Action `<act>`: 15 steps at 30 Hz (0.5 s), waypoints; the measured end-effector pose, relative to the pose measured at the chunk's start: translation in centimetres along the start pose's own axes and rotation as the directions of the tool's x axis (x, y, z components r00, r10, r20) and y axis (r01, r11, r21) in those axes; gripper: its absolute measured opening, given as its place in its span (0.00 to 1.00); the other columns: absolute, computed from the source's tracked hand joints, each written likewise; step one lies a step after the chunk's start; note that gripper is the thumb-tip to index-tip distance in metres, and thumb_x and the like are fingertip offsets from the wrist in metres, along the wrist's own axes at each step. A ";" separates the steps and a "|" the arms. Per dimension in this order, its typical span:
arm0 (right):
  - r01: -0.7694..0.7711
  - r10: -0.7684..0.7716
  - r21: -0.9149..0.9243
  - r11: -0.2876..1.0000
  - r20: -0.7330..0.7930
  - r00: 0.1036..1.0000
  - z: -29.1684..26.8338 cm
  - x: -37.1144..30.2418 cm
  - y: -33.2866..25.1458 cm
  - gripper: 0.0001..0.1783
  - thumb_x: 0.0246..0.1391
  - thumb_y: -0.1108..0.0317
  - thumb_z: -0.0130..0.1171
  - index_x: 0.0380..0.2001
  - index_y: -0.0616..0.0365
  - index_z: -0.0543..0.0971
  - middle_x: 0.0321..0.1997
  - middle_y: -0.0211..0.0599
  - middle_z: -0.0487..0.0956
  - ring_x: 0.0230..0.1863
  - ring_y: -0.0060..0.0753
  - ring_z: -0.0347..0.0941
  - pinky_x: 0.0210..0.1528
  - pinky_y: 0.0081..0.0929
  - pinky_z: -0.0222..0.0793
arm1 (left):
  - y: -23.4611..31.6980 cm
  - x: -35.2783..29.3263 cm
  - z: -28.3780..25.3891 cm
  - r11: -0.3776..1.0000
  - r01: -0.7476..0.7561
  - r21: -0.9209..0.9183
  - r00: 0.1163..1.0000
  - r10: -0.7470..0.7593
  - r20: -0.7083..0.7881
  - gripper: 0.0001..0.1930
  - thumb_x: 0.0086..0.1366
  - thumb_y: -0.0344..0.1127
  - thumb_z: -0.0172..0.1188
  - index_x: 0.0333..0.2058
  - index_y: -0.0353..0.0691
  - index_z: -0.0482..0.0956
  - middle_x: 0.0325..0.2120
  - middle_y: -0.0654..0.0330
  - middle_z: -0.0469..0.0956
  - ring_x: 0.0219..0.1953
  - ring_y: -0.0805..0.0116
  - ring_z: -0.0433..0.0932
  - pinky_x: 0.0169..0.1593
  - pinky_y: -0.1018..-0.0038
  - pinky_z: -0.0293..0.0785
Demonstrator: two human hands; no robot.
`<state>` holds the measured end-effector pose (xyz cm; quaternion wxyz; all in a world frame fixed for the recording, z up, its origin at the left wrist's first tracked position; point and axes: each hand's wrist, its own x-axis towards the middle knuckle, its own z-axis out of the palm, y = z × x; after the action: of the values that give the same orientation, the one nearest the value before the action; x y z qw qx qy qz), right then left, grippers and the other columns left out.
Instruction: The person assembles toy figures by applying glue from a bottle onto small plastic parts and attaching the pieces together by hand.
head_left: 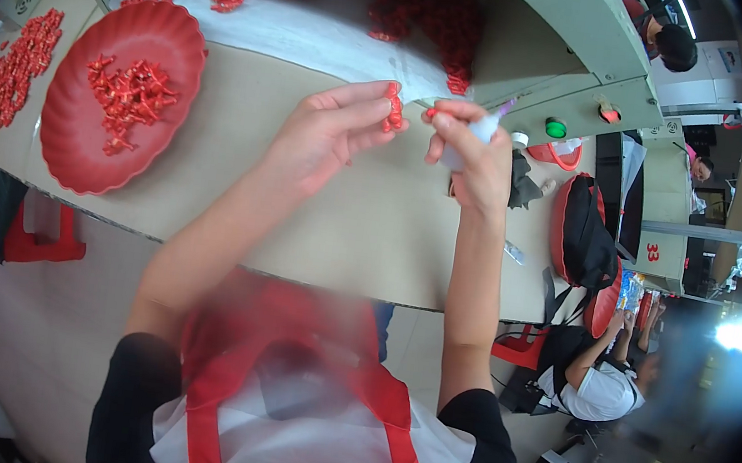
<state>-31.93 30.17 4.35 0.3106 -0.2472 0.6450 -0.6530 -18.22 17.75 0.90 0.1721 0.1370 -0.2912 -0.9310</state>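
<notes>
My left hand (322, 135) pinches a small glossy red figure (393, 109) upright between thumb and fingers, above the middle of the table. Close by on its right, my right hand (481, 166) is closed round a whitish squeeze bottle (475, 143) with a thin purple tip pointing up and away. At that hand's fingertips sits a tiny red piece (432, 112), with a thin dark sliver beside it that I cannot make out. The two hands are slightly apart. To the left, a scalloped red plate (63, 123) bears a heap of similar red pieces (132, 99).
Many red pieces (424, 9) lie on white sheeting (256, 34) under the shelf at the back. More red pieces (19, 68) cover the far left of the table. On the right are a red basket (555, 156) and a black bag (589, 229). Co-workers sit on both sides.
</notes>
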 end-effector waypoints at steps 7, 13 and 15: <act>0.075 -0.101 0.212 0.974 0.111 0.989 -1.5 -3.1 1.5 0.08 0.44 0.79 0.60 0.30 0.68 0.76 0.28 0.43 0.78 0.21 0.27 0.72 0.24 0.23 0.70 | -1.4 -0.3 0.5 0.991 -0.001 0.132 0.996 -0.011 0.088 0.17 0.62 0.28 0.52 0.49 0.31 0.69 0.38 0.58 0.76 0.40 0.70 0.77 0.45 0.79 0.75; 0.306 -0.307 -0.083 0.949 -0.008 0.952 -0.2 -4.3 1.8 0.09 0.40 0.82 0.63 0.29 0.68 0.77 0.30 0.40 0.77 0.26 0.24 0.73 0.28 0.19 0.69 | -1.9 -0.7 1.1 0.958 -0.084 0.273 0.994 0.063 0.086 0.15 0.60 0.29 0.56 0.46 0.33 0.74 0.37 0.58 0.77 0.40 0.72 0.76 0.45 0.74 0.73; 0.410 -0.423 -0.210 0.888 -0.018 0.906 0.0 -4.4 2.1 0.10 0.39 0.84 0.63 0.30 0.69 0.76 0.31 0.41 0.76 0.27 0.24 0.72 0.29 0.18 0.69 | -2.0 -0.8 1.5 0.954 -0.106 0.281 0.992 0.084 0.089 0.15 0.59 0.29 0.56 0.45 0.32 0.74 0.36 0.58 0.77 0.39 0.72 0.76 0.45 0.74 0.73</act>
<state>-28.74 33.39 2.60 0.1160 -0.3891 0.6489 -0.6435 -18.51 20.32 1.00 0.1839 0.1108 -0.4349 -0.8745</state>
